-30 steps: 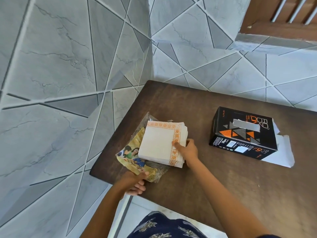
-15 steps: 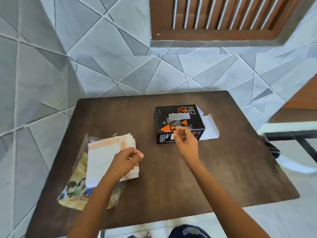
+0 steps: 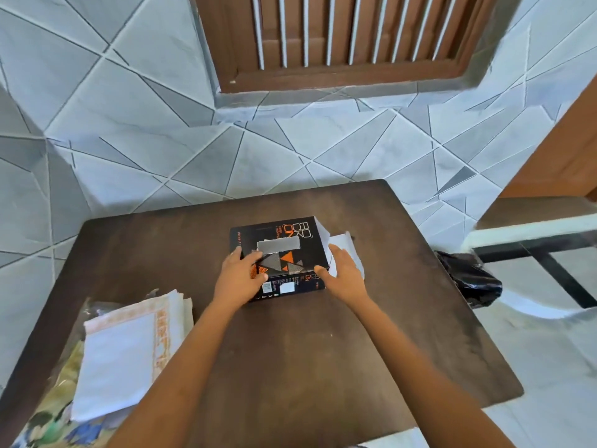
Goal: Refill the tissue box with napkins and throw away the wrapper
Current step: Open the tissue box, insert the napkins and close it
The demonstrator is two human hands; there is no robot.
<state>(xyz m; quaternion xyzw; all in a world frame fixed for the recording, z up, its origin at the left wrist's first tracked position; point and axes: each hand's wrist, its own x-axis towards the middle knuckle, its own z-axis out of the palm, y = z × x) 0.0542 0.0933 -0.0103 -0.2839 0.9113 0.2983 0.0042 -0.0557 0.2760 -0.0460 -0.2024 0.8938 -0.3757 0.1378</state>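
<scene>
A black tissue box (image 3: pixel 290 240) with orange triangles and a grey slot lies in the middle of the dark wooden table (image 3: pixel 307 350). Its white end flap (image 3: pixel 347 250) hangs open on the right. My left hand (image 3: pixel 240 276) lies on the box's near-left top corner, fingers spread over it. My right hand (image 3: pixel 345 276) is at the box's right end, thumb touching the near corner, fingers over the flap. A stack of white napkins with orange borders (image 3: pixel 126 357) rests at the table's near left on the clear printed wrapper (image 3: pixel 55 412).
A black plastic bag (image 3: pixel 468 279) hangs off the table's right side by a white-and-black chair frame (image 3: pixel 533 240). Grey tiled walls stand behind and to the left. A brown louvred window (image 3: pixel 349 37) is above.
My left hand has let go of the napkin stack and moved onto the box. My right hand has shifted to the box's right end. The view has tilted up.
</scene>
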